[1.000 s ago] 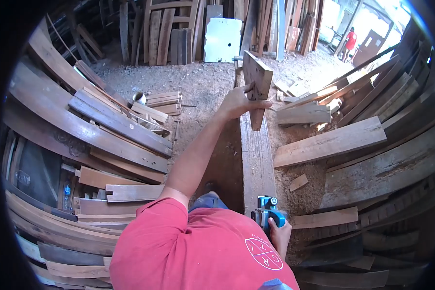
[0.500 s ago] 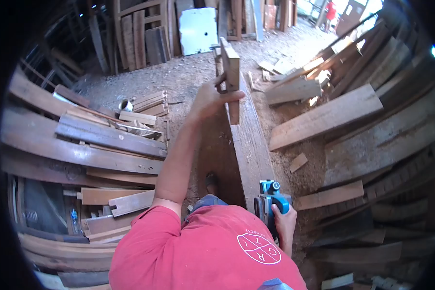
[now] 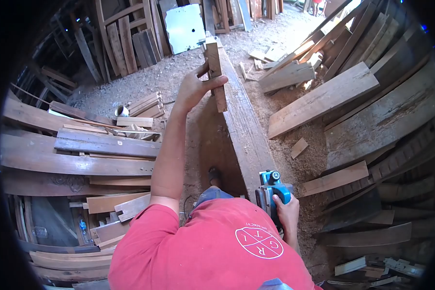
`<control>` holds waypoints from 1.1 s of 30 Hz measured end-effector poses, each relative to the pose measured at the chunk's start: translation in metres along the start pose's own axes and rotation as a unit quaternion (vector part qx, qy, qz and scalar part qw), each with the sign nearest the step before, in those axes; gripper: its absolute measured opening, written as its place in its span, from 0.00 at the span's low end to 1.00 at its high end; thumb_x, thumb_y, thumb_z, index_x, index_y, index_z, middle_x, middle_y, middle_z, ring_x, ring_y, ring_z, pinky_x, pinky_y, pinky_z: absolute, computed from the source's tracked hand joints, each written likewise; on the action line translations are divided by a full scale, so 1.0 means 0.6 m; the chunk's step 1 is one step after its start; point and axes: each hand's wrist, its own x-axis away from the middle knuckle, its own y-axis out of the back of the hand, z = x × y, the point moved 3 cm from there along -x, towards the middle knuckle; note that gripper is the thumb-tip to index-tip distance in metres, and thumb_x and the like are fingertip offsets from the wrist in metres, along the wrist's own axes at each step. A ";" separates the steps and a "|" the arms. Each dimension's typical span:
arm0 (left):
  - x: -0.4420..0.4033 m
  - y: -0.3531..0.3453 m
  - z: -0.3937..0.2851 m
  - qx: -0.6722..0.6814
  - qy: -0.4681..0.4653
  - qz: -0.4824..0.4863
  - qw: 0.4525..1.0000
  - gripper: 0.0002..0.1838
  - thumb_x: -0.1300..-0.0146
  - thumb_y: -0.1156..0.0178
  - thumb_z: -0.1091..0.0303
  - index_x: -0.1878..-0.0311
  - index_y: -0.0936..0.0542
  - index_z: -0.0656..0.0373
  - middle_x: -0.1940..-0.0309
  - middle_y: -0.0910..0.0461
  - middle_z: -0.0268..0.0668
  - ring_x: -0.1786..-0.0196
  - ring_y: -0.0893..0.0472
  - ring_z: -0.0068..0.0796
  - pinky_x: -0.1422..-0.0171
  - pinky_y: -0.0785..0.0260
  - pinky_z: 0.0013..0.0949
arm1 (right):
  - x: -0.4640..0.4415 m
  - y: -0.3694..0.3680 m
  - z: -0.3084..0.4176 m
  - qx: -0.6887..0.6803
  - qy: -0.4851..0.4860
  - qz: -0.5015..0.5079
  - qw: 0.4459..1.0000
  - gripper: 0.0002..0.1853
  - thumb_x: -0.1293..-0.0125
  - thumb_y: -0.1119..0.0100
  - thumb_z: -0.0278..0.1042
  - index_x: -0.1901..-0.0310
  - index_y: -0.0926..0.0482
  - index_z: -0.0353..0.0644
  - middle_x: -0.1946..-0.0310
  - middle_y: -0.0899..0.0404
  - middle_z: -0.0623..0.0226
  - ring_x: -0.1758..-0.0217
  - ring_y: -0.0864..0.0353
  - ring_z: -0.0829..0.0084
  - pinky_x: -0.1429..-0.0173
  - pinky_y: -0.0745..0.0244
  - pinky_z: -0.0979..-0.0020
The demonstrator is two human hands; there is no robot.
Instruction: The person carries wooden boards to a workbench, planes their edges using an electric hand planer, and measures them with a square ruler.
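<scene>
My left hand [image 3: 194,89] is closed round a short wooden board [image 3: 216,72], thumb across the near side and fingers on the left. The board is held on its edge at the far part of a long, thick wooden beam [image 3: 246,130]; whether it rests on the beam I cannot tell. Low on the right, my right hand [image 3: 287,210] grips the handle of a blue electric planer [image 3: 271,186]. The planer is beside my body at the beam's near end, its flat underside turned to the left. Part of that hand's fingers is hidden behind the handle.
Stacked planks [image 3: 82,157] line the left side, with a small cup [image 3: 122,111] by some short pieces. Boards [image 3: 324,99] lean and lie on the right. Shavings cover the ground. A white panel [image 3: 184,29] stands at the back, and a person in red [image 3: 318,7] is far off.
The view has shifted, so the board and my left hand appear farther left and a little higher. The board shows more of its narrow side. Both hands keep their holds.
</scene>
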 end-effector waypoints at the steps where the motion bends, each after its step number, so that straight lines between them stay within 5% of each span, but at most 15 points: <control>1: -0.002 0.001 0.002 0.000 0.001 0.000 1.000 0.61 0.50 0.19 0.34 0.22 0.28 0.70 0.27 0.22 0.56 0.24 0.22 0.46 0.18 0.36 0.42 | 0.001 0.004 0.008 0.000 -0.001 0.001 1.000 0.14 0.35 0.21 0.40 0.61 0.12 0.36 0.81 0.22 0.71 0.78 0.25 0.78 0.71 0.32 0.67; 3: -0.003 0.000 0.004 0.005 0.002 0.002 1.000 0.60 0.50 0.18 0.35 0.23 0.27 0.69 0.27 0.22 0.55 0.24 0.22 0.46 0.18 0.36 0.42 | 0.003 0.013 0.024 0.033 -0.047 0.039 0.998 0.20 0.37 0.21 0.44 0.51 0.11 0.37 0.63 0.10 0.49 0.60 0.09 0.54 0.51 0.18 0.56; 7: 0.003 -0.010 0.010 0.003 0.009 0.018 1.000 0.60 0.50 0.18 0.36 0.22 0.28 0.69 0.27 0.22 0.55 0.24 0.23 0.46 0.17 0.38 0.42 | 0.003 0.014 0.015 0.037 -0.052 0.026 0.998 0.21 0.38 0.20 0.44 0.51 0.11 0.36 0.63 0.10 0.50 0.60 0.09 0.55 0.50 0.19 0.56; 9: 0.021 -0.039 0.025 0.006 -0.004 0.014 1.000 0.62 0.51 0.17 0.35 0.22 0.29 0.70 0.30 0.19 0.54 0.28 0.19 0.46 0.20 0.32 0.43 | 0.008 0.020 0.025 0.025 0.023 -0.021 0.999 0.19 0.39 0.18 0.44 0.60 0.12 0.36 0.76 0.17 0.68 0.74 0.21 0.76 0.66 0.26 0.66; 13: 0.129 -0.156 0.068 -0.035 0.038 0.058 0.997 0.66 0.55 0.15 0.36 0.19 0.33 0.66 0.36 0.16 0.54 0.34 0.14 0.48 0.29 0.22 0.46 | 0.029 0.043 0.075 -0.009 0.015 -0.011 1.000 0.23 0.42 0.16 0.44 0.54 0.13 0.35 0.67 0.13 0.65 0.65 0.17 0.74 0.54 0.20 0.66; 16: 0.209 -0.275 0.182 -0.031 0.023 0.067 0.997 0.73 0.61 0.13 0.35 0.16 0.40 0.62 0.37 0.15 0.55 0.34 0.14 0.50 0.30 0.21 0.47 | 0.045 0.060 0.110 -0.002 0.013 -0.017 1.000 0.24 0.42 0.16 0.43 0.53 0.13 0.35 0.66 0.12 0.66 0.65 0.17 0.73 0.54 0.21 0.66; 19: 0.258 -0.377 0.293 -0.027 0.027 0.066 0.997 0.78 0.63 0.13 0.34 0.13 0.47 0.61 0.26 0.26 0.57 0.33 0.16 0.54 0.29 0.21 0.47 | 0.059 0.070 0.151 0.014 0.047 -0.030 0.998 0.23 0.39 0.19 0.44 0.52 0.14 0.35 0.67 0.11 0.54 0.65 0.12 0.62 0.54 0.19 0.60; 21: 0.281 -0.422 0.328 -0.048 0.049 0.076 0.995 0.81 0.62 0.13 0.36 0.12 0.54 0.58 0.16 0.41 0.54 0.33 0.18 0.60 0.31 0.20 0.51 | 0.053 0.074 0.166 0.046 0.015 -0.014 0.999 0.21 0.38 0.20 0.43 0.52 0.14 0.34 0.69 0.12 0.54 0.67 0.12 0.62 0.56 0.19 0.60; 22: 0.287 -0.436 0.337 -0.042 0.060 0.081 0.994 0.81 0.62 0.13 0.36 0.12 0.54 0.58 0.16 0.41 0.54 0.33 0.18 0.60 0.31 0.20 0.51 | 0.049 0.071 0.170 0.067 -0.004 -0.003 0.998 0.20 0.36 0.21 0.41 0.52 0.14 0.34 0.71 0.13 0.54 0.70 0.13 0.63 0.58 0.19 0.61; 24: 0.296 -0.459 0.351 -0.079 0.079 0.100 0.989 0.77 0.56 0.15 0.45 0.11 0.58 0.56 0.14 0.43 0.49 0.37 0.17 0.63 0.36 0.19 0.55 | 0.037 0.049 0.182 0.087 0.018 -0.001 0.996 0.17 0.34 0.24 0.39 0.53 0.14 0.33 0.74 0.14 0.53 0.73 0.14 0.63 0.61 0.20 0.61; 25: 0.301 -0.467 0.361 -0.081 0.107 0.121 0.984 0.71 0.51 0.21 0.58 0.11 0.59 0.54 0.13 0.47 0.45 0.41 0.16 0.66 0.40 0.18 0.58 | 0.027 0.036 0.186 0.081 0.021 -0.002 0.996 0.17 0.34 0.24 0.39 0.54 0.15 0.33 0.74 0.14 0.53 0.71 0.12 0.62 0.60 0.19 0.61; 28: 0.316 -0.472 0.378 -0.055 0.103 0.109 0.987 0.66 0.49 0.28 0.68 0.10 0.59 0.52 0.12 0.47 0.45 0.42 0.16 0.65 0.41 0.18 0.57 | -0.012 -0.007 0.194 0.078 0.044 0.008 0.996 0.19 0.34 0.24 0.38 0.48 0.16 0.35 0.67 0.12 0.48 0.65 0.08 0.57 0.57 0.18 0.58; 31: 0.313 -0.468 0.374 -0.070 0.134 0.134 0.979 0.63 0.47 0.30 0.71 0.11 0.57 0.54 0.13 0.46 0.47 0.36 0.19 0.64 0.34 0.21 0.55 | -0.048 -0.044 0.200 0.112 0.046 0.019 0.992 0.31 0.35 0.25 0.31 0.31 0.24 0.45 0.54 0.12 0.42 0.50 0.09 0.42 0.47 0.18 0.51; 33: 0.316 -0.473 0.391 -0.086 0.106 0.122 0.983 0.61 0.45 0.30 0.71 0.11 0.56 0.57 0.14 0.45 0.49 0.32 0.22 0.63 0.30 0.24 0.53 | -0.064 -0.058 0.202 0.114 0.052 0.032 0.992 0.30 0.35 0.27 0.30 0.31 0.23 0.46 0.53 0.12 0.42 0.49 0.10 0.41 0.46 0.18 0.51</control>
